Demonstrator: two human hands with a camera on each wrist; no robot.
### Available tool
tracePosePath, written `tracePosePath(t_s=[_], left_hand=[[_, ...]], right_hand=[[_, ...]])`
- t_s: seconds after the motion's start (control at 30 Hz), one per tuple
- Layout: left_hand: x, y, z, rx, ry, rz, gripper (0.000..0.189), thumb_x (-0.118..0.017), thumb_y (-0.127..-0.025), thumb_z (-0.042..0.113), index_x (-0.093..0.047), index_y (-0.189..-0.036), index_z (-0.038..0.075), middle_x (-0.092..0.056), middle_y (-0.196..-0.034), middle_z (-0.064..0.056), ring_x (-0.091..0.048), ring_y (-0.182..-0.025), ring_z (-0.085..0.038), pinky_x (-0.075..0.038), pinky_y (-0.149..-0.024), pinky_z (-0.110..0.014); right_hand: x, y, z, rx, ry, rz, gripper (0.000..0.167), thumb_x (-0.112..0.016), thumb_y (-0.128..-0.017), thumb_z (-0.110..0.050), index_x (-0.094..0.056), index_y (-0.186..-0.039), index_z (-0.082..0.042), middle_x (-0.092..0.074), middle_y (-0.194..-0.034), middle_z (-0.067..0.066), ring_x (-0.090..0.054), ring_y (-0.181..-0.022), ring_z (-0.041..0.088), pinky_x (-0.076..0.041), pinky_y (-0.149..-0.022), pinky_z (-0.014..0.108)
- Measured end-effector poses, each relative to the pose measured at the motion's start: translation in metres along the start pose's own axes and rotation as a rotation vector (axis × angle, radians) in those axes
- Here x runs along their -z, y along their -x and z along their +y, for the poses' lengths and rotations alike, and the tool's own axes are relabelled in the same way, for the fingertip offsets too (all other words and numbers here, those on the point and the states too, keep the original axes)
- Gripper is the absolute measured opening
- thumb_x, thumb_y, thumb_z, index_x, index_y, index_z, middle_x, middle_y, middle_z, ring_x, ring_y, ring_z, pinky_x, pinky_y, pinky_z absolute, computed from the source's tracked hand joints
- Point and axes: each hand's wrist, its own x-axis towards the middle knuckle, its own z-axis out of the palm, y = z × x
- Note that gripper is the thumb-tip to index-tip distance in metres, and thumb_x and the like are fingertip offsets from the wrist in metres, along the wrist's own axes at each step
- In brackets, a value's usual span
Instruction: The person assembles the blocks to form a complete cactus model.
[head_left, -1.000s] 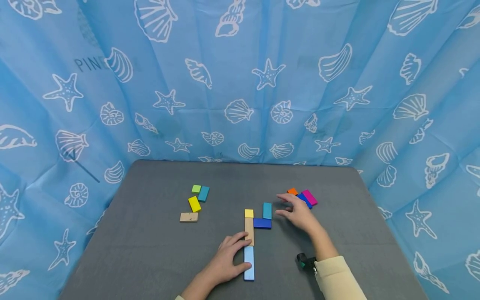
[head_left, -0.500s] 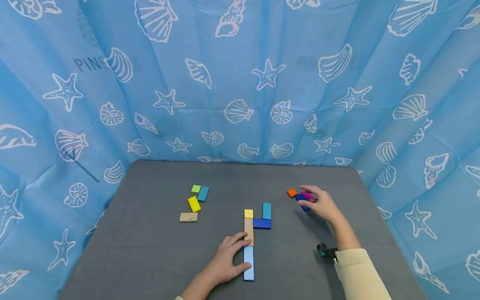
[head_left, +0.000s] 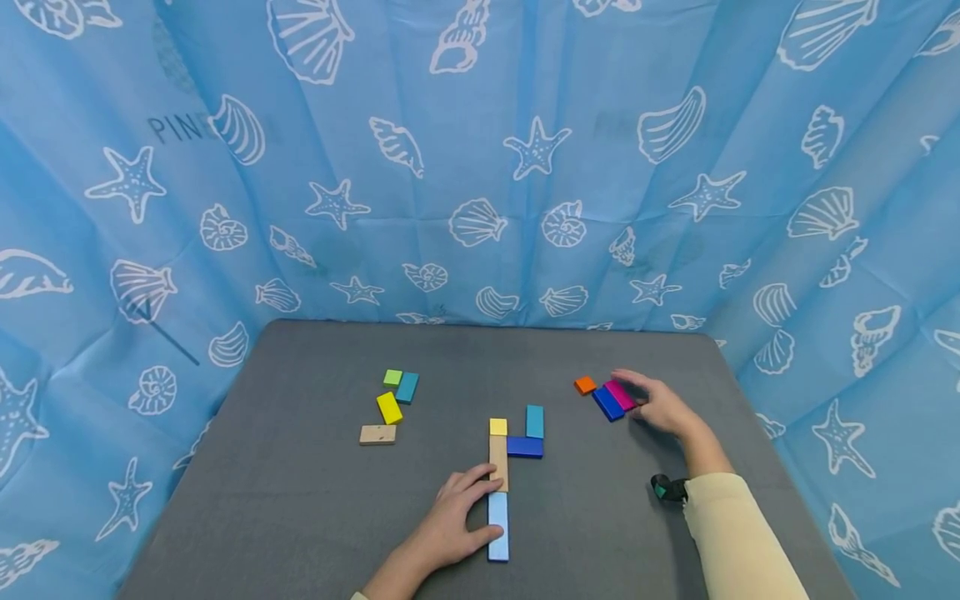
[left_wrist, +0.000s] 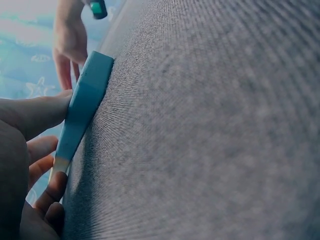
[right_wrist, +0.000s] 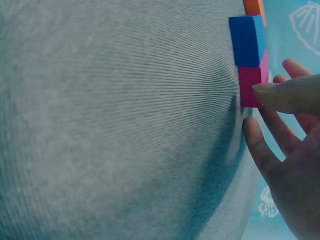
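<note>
Left of a line of blocks, my left hand (head_left: 452,522) rests with its thumb on the light blue block (head_left: 498,533) and fingertips on the wooden block (head_left: 498,450). A small pale yellow block (head_left: 498,427) tops that line. A dark blue block (head_left: 525,447) juts from its right side, with a teal block (head_left: 534,421) above. My right hand (head_left: 663,407) is beside the magenta block (head_left: 619,395), its thumb at the near end and fingers spread toward the far end. In the right wrist view the thumb appears to touch the magenta block (right_wrist: 250,87). A blue block (head_left: 608,404) lies against it.
An orange block (head_left: 585,385) lies left of the blue and magenta pair. On the left are a green block (head_left: 392,378), a teal block (head_left: 407,387), a yellow block (head_left: 389,408) and a speckled wooden block (head_left: 377,435). A shell-patterned curtain (head_left: 480,167) surrounds the grey table (head_left: 300,517).
My right hand has moved right from near the upright teal block, passing over the blue and magenta blocks to the magenta block's right side. My left hand has stayed in place.
</note>
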Motion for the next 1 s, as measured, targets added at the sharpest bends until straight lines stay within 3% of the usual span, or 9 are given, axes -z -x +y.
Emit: tracePosePath(t_s=[0.17, 0.27, 0.57, 0.7, 1.0], left_hand=[[0.000, 0.001, 0.000, 0.001, -0.001, 0.000, 0.061, -0.067, -0.091, 0.054, -0.056, -0.145, 0.027, -0.042, -0.156, 0.009, -0.044, -0.126, -0.020, -0.038, -0.105, -0.054], [0.000, 0.000, 0.000, -0.002, -0.006, -0.003, 0.061, -0.067, -0.091, 0.055, -0.055, -0.145, 0.027, -0.041, -0.156, 0.009, -0.044, -0.126, -0.020, -0.038, -0.105, -0.054], [0.000, 0.000, 0.000, 0.011, 0.001, -0.024, 0.062, -0.068, -0.091, 0.055, -0.055, -0.145, 0.029, -0.041, -0.157, 0.009, -0.043, -0.127, -0.020, -0.038, -0.105, -0.053], [0.000, 0.001, 0.000, 0.017, 0.004, -0.027, 0.061, -0.068, -0.091, 0.054, -0.054, -0.145, 0.029, -0.040, -0.157, 0.010, -0.043, -0.127, -0.020, -0.038, -0.105, -0.054], [0.000, 0.001, 0.000, 0.014, -0.002, -0.018, 0.061, -0.066, -0.091, 0.057, -0.055, -0.145, 0.030, -0.041, -0.157, 0.009, -0.043, -0.126, -0.020, -0.039, -0.104, -0.054]], right_hand=[[-0.004, -0.004, 0.003, 0.032, 0.081, -0.017, 0.071, -0.053, -0.081, 0.018, -0.048, -0.149, -0.005, -0.034, -0.157, 0.028, -0.029, -0.141, 0.058, -0.031, -0.104, 0.075], [-0.007, -0.005, 0.005, 0.011, 0.102, 0.014, 0.070, -0.053, -0.080, 0.020, -0.049, -0.147, -0.002, -0.038, -0.154, 0.029, -0.032, -0.139, 0.057, -0.032, -0.105, 0.073], [-0.006, 0.003, -0.001, -0.119, 0.205, 0.148, 0.069, -0.077, -0.078, 0.006, -0.049, -0.142, 0.009, -0.044, -0.138, 0.038, -0.048, -0.121, 0.054, -0.044, -0.096, 0.064], [-0.003, 0.006, -0.012, -0.124, 0.194, 0.177, 0.066, -0.080, -0.081, -0.002, -0.051, -0.140, 0.008, -0.045, -0.138, 0.034, -0.050, -0.118, 0.052, -0.045, -0.095, 0.064], [-0.014, -0.003, -0.052, -0.047, 0.105, 0.173, 0.066, -0.082, -0.085, -0.014, -0.053, -0.142, 0.003, -0.049, -0.136, 0.027, -0.061, -0.109, 0.049, -0.054, -0.088, 0.055]])
